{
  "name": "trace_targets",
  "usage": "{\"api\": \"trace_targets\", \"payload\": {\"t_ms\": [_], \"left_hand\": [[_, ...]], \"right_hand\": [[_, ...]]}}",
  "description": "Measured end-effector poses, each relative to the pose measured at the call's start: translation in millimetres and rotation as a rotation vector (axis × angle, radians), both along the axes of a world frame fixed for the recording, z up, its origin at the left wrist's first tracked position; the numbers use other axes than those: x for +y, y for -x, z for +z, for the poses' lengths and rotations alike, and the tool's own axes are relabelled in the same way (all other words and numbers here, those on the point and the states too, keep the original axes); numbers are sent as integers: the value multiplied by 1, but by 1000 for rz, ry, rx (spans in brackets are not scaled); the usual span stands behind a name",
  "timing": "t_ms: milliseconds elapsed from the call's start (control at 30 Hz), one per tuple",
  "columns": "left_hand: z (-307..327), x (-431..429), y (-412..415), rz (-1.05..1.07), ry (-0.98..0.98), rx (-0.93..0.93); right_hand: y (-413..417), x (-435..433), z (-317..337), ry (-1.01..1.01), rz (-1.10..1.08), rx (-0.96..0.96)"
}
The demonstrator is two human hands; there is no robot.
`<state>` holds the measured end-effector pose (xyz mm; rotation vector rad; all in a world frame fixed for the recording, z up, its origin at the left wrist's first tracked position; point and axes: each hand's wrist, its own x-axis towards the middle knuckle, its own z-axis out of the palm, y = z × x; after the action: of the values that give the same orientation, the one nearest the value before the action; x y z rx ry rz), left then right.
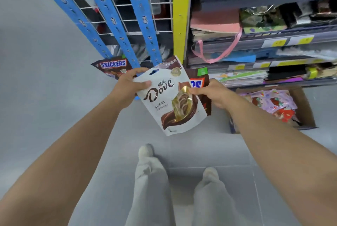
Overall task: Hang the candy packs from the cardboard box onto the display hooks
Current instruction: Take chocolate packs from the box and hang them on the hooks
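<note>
A white and brown Dove candy pack (pixel 169 98) is held up between both hands in front of the display. My left hand (pixel 128 87) grips its upper left edge, thumb on the front. My right hand (pixel 213 94) pinches its right edge and also holds a brown Snickers pack (pixel 199 81) behind it. Another Snickers pack (pixel 113 67) hangs at the foot of the blue hook strips (pixel 140 17) on the wire grid. The cardboard box (pixel 304 109) stands on the floor at the right, holding several colourful packs (pixel 273 103).
A yellow upright (pixel 180 23) separates the wire grid from grey shelves (pixel 264 43) stacked with paper goods and a pink-handled bag. My legs and shoes (pixel 145 151) stand on the grey tiled floor below.
</note>
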<state>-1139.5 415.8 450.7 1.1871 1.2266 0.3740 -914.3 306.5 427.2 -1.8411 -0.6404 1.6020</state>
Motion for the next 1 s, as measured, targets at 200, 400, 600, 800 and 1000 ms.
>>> {"api": "trace_targets", "payload": {"t_ms": [200,400,600,800,1000], "left_hand": [[-3,50,53,54,-63,67],[-2,92,86,59,-183,180],[-12,122,93,-80,-205,231],[-28,135,109,-56,-134,247],[-40,146,115,22,-139,138]], "right_hand": [[69,64,8,-236,-208,6],[120,118,2,-341,-248,-180],[137,145,-27,-300,-368,-40],[98,152,-30,-243,-613,-146],[104,171,-46,-53,169,-194]]}}
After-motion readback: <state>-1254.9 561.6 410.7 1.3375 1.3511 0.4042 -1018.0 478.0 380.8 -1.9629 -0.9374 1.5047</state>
